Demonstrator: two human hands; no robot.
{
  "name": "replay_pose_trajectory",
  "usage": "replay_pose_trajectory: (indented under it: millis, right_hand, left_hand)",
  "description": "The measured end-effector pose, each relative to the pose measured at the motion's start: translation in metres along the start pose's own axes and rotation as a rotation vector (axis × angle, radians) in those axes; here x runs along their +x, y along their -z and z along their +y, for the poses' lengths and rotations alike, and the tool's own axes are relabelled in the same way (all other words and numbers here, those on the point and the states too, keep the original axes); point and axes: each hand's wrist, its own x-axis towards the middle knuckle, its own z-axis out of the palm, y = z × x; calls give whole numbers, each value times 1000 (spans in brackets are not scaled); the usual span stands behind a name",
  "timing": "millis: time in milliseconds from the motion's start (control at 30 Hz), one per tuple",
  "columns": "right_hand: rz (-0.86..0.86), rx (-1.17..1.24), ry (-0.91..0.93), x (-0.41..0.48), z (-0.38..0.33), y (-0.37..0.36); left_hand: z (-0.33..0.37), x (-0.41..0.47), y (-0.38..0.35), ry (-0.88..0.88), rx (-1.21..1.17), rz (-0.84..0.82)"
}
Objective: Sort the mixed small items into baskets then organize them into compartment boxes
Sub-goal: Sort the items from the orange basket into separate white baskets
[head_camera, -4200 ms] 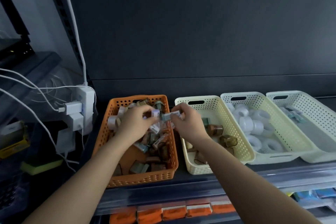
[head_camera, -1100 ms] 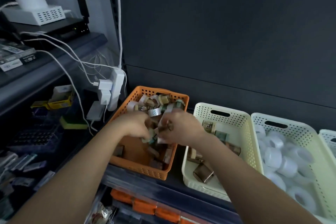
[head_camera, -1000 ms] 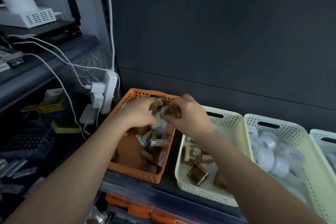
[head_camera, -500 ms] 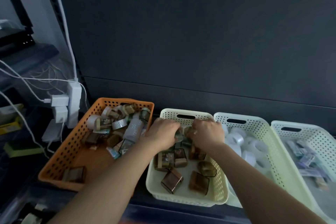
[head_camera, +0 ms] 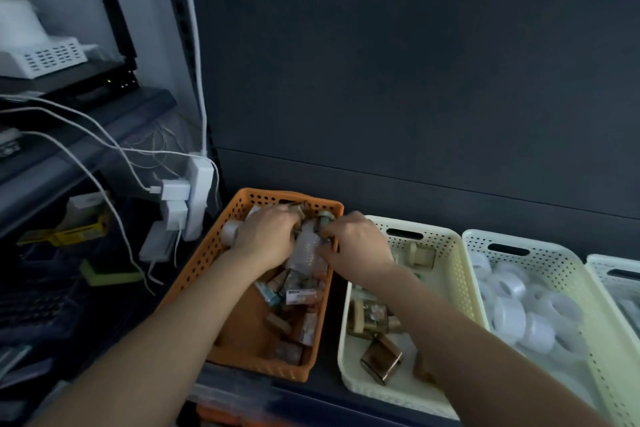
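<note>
On the shelf [head_camera: 330,329], hands [head_camera: 266,239] [head_camera: 356,248] are back in the orange basket [head_camera: 207,253].

We identify a storage or stockroom area: dark metal shelving [head_camera: 86,146], a row of perforated baskets [head_camera: 446,246], a loaded power strip [head_camera: 200,198].

The left forearm [head_camera: 166,333] came in from 7 o'clock, the right forearm [head_camera: 467,333] from 5 o'clock. The left hand [head_camera: 266,237] and right hand [head_camera: 356,248] sat close together, knuckles up, fingers curled downward; any grip was hidden.
</note>
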Motion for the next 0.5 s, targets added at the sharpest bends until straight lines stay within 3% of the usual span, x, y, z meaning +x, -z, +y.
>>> replay_pose_trajectory:
  millis: [200, 367, 500]
  right_hand:
    - [-209, -236, 51, 20, -33, -22]
    - [-209, -272, 13, 29, -36, -31]
    - [-168, -150, -67, 32, -37, -33]
  left_hand:
    - [-35, 0, -13, -28, 67, -118]
    - [-41, 7, -27, -31, 224, -93]
    - [-44, 16, -31, -22, 130, -23]
